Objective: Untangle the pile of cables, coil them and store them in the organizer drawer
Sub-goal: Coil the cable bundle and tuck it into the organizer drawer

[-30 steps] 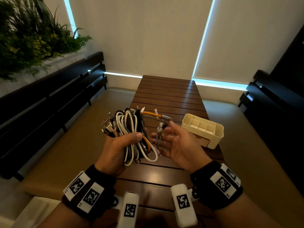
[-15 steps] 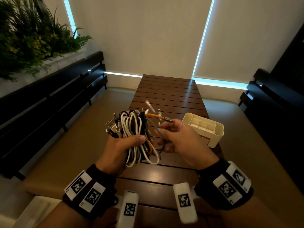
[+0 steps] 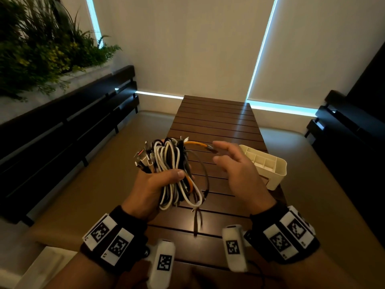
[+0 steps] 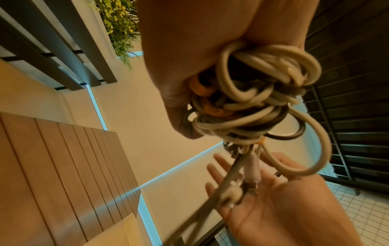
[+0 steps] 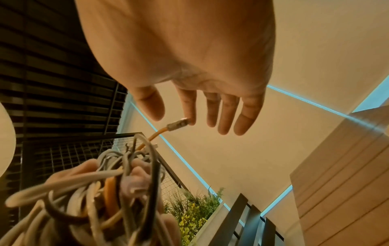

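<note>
The left hand (image 3: 153,185) gripped a tangled bundle of cables (image 3: 174,172) above the near part of the slatted wooden table (image 3: 216,119), thumb pressed across the front of the bundle and fingers wrapped behind it. White, black, grey and orange strands were mixed together, with connector ends fanned out at the upper left and loose loops hanging below the fist. One orange cable (image 3: 195,144) stuck out to the right at the top, ending in a metal plug. The right hand (image 3: 239,174) was released, fingers spread and relaxed, holding nothing; in the right wrist view its index fingertip sat at the tip of that plug (image 5: 179,124), though actual contact could not be confirmed. The cream organizer drawer (image 3: 270,174) with its divided compartments stood on the table's right edge, behind the right hand, with no cables visible in it
</note>
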`<action>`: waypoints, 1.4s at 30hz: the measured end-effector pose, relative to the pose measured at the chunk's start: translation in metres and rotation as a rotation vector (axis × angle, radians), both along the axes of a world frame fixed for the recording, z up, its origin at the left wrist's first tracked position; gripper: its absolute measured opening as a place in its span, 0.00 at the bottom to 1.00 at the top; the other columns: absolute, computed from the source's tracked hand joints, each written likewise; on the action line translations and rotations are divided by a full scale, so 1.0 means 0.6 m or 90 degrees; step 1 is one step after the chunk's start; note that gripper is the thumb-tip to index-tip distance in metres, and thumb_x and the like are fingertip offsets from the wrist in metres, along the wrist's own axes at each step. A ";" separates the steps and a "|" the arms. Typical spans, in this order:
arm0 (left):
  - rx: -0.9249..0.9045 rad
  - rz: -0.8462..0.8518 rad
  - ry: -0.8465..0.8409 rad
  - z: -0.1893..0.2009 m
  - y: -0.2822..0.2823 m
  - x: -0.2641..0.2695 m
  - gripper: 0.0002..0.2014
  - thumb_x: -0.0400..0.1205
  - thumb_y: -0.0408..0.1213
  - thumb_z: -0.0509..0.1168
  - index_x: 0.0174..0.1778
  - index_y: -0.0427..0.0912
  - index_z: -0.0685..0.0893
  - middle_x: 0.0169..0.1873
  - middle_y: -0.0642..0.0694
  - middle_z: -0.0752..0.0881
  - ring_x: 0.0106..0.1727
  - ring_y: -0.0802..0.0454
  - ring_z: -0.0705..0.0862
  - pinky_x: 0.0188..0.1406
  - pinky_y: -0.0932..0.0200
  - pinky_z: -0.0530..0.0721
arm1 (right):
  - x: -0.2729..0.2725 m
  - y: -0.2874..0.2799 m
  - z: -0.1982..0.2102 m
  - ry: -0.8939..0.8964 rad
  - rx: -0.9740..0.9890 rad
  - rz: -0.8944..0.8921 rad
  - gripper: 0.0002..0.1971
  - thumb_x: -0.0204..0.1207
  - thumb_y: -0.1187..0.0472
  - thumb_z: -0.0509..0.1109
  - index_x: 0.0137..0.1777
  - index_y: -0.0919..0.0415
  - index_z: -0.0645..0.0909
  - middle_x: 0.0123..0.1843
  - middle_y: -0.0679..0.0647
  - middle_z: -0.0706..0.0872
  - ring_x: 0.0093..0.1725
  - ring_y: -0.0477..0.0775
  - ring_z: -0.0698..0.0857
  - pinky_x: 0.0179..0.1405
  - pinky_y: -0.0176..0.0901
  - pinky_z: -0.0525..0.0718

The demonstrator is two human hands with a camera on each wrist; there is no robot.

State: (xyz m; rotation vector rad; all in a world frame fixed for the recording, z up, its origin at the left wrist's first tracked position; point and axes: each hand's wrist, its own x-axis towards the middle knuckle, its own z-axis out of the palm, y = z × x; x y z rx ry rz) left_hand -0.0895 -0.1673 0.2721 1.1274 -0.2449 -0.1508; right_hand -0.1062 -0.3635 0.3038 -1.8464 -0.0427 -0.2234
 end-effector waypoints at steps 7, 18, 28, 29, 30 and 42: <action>0.019 0.028 -0.003 -0.005 -0.007 0.004 0.26 0.65 0.35 0.76 0.57 0.24 0.84 0.41 0.28 0.89 0.36 0.37 0.91 0.33 0.49 0.89 | 0.007 0.021 0.001 -0.100 -0.101 0.070 0.10 0.84 0.58 0.68 0.61 0.49 0.88 0.52 0.41 0.86 0.54 0.41 0.84 0.53 0.33 0.84; 0.026 0.012 -0.054 -0.001 -0.003 0.010 0.27 0.68 0.37 0.76 0.64 0.34 0.85 0.55 0.28 0.89 0.54 0.31 0.90 0.48 0.40 0.90 | 0.000 0.032 0.007 -0.037 -0.016 0.139 0.06 0.78 0.62 0.75 0.50 0.50 0.90 0.44 0.53 0.92 0.41 0.51 0.91 0.41 0.42 0.91; 0.020 -0.006 -0.075 0.004 -0.012 0.013 0.26 0.70 0.36 0.77 0.62 0.28 0.82 0.51 0.26 0.88 0.48 0.30 0.90 0.42 0.43 0.90 | 0.012 0.019 0.005 -0.009 -0.023 0.209 0.08 0.80 0.63 0.73 0.56 0.57 0.90 0.46 0.52 0.90 0.44 0.51 0.91 0.48 0.47 0.91; 0.023 -0.009 -0.080 0.003 -0.014 0.012 0.25 0.71 0.35 0.77 0.61 0.28 0.82 0.50 0.27 0.88 0.48 0.31 0.90 0.42 0.43 0.90 | 0.014 0.020 0.002 -0.006 -0.015 0.198 0.07 0.79 0.64 0.74 0.54 0.57 0.90 0.45 0.52 0.91 0.44 0.51 0.91 0.48 0.47 0.92; 0.025 -0.010 -0.082 0.003 -0.017 0.010 0.26 0.70 0.34 0.77 0.62 0.28 0.81 0.50 0.29 0.89 0.49 0.32 0.91 0.43 0.44 0.90 | 0.016 0.021 -0.001 0.001 -0.004 0.187 0.05 0.78 0.66 0.75 0.51 0.56 0.90 0.44 0.51 0.91 0.43 0.51 0.92 0.46 0.45 0.92; -0.011 0.034 -0.035 -0.016 -0.017 0.025 0.28 0.69 0.36 0.76 0.64 0.27 0.81 0.55 0.16 0.82 0.52 0.24 0.86 0.49 0.36 0.89 | 0.014 0.015 -0.003 0.031 0.028 0.216 0.07 0.81 0.61 0.72 0.53 0.53 0.90 0.44 0.58 0.88 0.39 0.51 0.85 0.37 0.37 0.85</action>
